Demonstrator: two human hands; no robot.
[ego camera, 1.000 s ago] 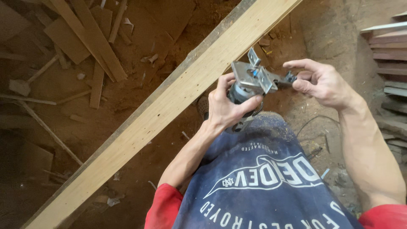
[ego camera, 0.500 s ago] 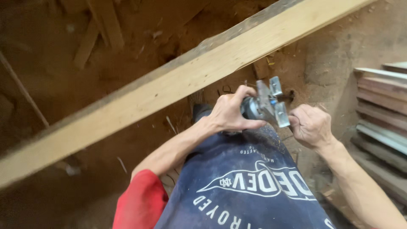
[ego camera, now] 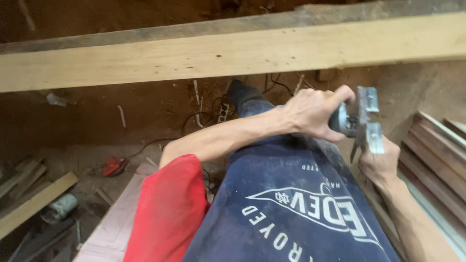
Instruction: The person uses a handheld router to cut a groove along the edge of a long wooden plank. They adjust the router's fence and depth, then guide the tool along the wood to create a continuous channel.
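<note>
My left hand (ego camera: 313, 116) is wrapped around the round body of a small power tool (ego camera: 345, 121). The tool's metal base plate (ego camera: 367, 121) stands on edge to the right of that hand. My right hand (ego camera: 379, 162) is just below the plate, its fingers up against the plate's lower edge; whether it grips is unclear. Both hands hover over my dark printed apron (ego camera: 301, 204), in front of a long pale wooden beam (ego camera: 204, 56) that crosses the view.
Stacked boards (ego camera: 437, 145) lie at the right. A power strip (ego camera: 223, 114) and cables sit on the dirt floor under the beam. A red object (ego camera: 114, 166), loose planks (ego camera: 34, 199) and a grey cylinder (ego camera: 58, 207) lie at the lower left.
The view has swung, so the beam now runs almost level across the top. The tool has turned with its plate on edge, and my right hand has dropped below it.
</note>
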